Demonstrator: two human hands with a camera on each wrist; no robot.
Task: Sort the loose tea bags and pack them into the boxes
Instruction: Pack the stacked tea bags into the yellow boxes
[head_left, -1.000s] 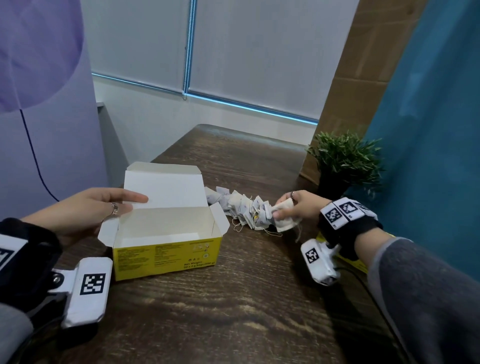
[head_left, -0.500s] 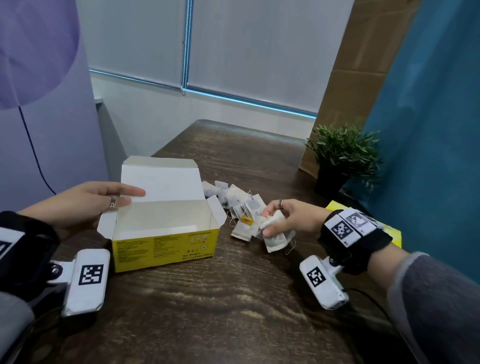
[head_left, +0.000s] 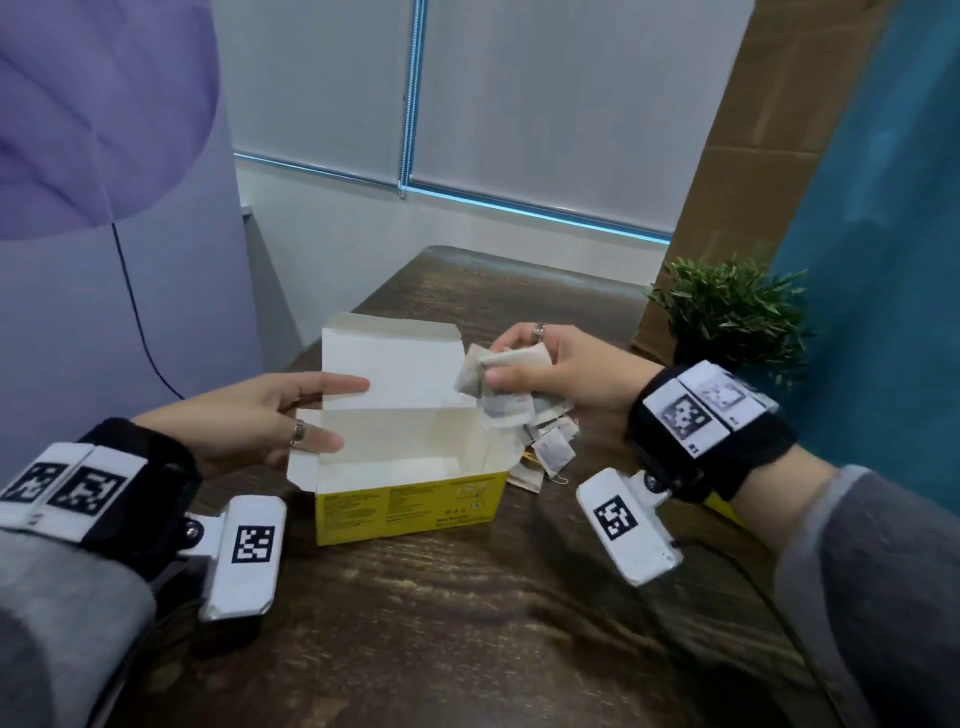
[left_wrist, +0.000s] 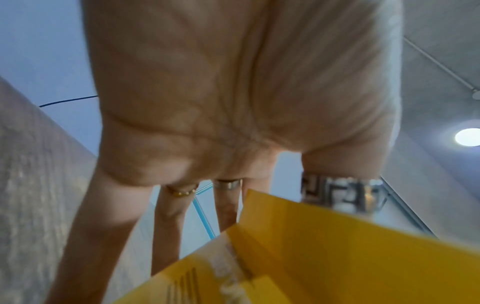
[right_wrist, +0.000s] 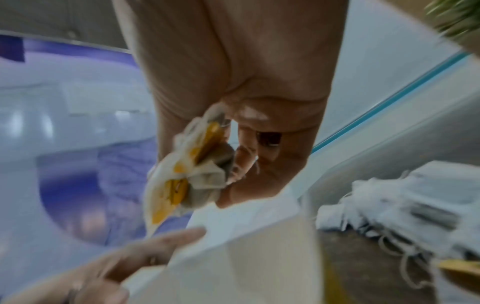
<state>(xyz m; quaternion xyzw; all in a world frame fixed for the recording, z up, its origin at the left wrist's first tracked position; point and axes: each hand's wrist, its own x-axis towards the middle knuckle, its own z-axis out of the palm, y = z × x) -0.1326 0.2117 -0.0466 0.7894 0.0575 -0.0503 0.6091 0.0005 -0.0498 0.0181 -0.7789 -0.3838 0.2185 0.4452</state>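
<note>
Several tea bags (head_left: 506, 387) are bunched in the right hand (head_left: 563, 371), fingers clamped on them, above the right end of the open yellow tea box (head_left: 410, 506); in my judgement, dangling bags could snag the side flap or drop among the loose tea bags (head_left: 550, 452) beside it. Left wrist view: left hand (left_wrist: 233, 92), fingers straight and spread, steadies the box's left end. Right wrist view, blurred: curled fingers (right_wrist: 246, 158) pinch the bunch over the box.

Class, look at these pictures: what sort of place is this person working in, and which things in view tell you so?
Probably an office or meeting room, not a kitchen. A dark wooden table stands by a window with lowered roller blinds, a small potted plant sits at the table's edge, and a plain purple partition stands to the left.
</note>
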